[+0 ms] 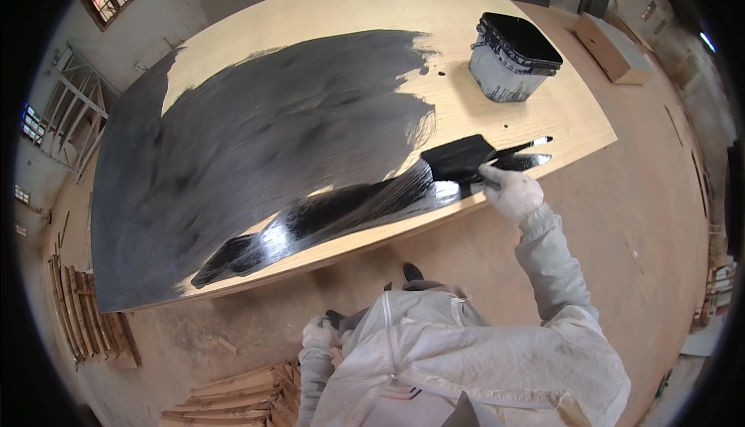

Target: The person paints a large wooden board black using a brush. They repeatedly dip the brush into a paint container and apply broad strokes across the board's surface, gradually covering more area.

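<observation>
My right hand [515,194], in a white glove, is closed round the handle of a wide flat paint applicator [458,157] coated in black. Its head rests on the large wooden panel [372,0] near the front edge. Wet, shiny black paint [341,214] runs in a broad streak leftward from it. Just beyond my hand, a slim black shape with a pale end, perhaps a small brush [528,146], lies on the wood. My left hand [317,332], also gloved, hangs low beside my leg, apart from the panel; its fingers are too unclear to read.
A paint-smeared bucket [508,74] of black paint stands on the panel's far right. Duller dark paint [295,109] covers much of the left and middle. Flattened cardboard [240,400] and wooden strips [85,307] lie on the floor, with a cardboard box [609,48] at far right.
</observation>
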A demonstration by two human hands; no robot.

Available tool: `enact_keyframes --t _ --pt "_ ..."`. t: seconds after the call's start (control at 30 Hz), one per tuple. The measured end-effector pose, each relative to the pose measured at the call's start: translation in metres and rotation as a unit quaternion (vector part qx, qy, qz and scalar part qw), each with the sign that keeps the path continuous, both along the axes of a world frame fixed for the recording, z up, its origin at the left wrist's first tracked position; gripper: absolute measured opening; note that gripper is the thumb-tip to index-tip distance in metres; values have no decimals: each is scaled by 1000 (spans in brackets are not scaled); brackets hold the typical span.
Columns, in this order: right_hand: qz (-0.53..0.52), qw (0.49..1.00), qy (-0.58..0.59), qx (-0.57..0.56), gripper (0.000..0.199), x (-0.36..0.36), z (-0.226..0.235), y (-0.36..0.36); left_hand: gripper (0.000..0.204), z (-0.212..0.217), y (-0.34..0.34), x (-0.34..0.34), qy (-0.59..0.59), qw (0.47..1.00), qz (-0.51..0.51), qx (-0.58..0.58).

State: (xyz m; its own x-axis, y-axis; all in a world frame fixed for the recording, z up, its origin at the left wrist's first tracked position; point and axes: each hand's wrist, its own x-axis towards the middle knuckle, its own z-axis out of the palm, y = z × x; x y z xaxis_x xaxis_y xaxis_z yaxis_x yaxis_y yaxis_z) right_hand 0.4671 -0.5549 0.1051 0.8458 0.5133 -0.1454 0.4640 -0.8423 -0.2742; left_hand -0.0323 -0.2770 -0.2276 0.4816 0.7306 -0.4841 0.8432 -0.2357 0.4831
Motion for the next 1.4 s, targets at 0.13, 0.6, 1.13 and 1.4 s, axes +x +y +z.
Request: enact_keyframes --t 0.13,0.6,1.13,1.4 --pt "89 995 -35 0 44 29 -6 1 31 -29 -62 22 64 997 9 -37" --pt "135 983 -3 -123 63 264 6 150 45 6 -151 1 160 962 142 -168" --pt "110 985 -75 -113 36 101 -7 18 29 -53 -77 -3 56 985 78 -146" --pt "-223 957 -8 -184 43 166 -4 -146 33 -54 -37 3 48 982 -28 -182"
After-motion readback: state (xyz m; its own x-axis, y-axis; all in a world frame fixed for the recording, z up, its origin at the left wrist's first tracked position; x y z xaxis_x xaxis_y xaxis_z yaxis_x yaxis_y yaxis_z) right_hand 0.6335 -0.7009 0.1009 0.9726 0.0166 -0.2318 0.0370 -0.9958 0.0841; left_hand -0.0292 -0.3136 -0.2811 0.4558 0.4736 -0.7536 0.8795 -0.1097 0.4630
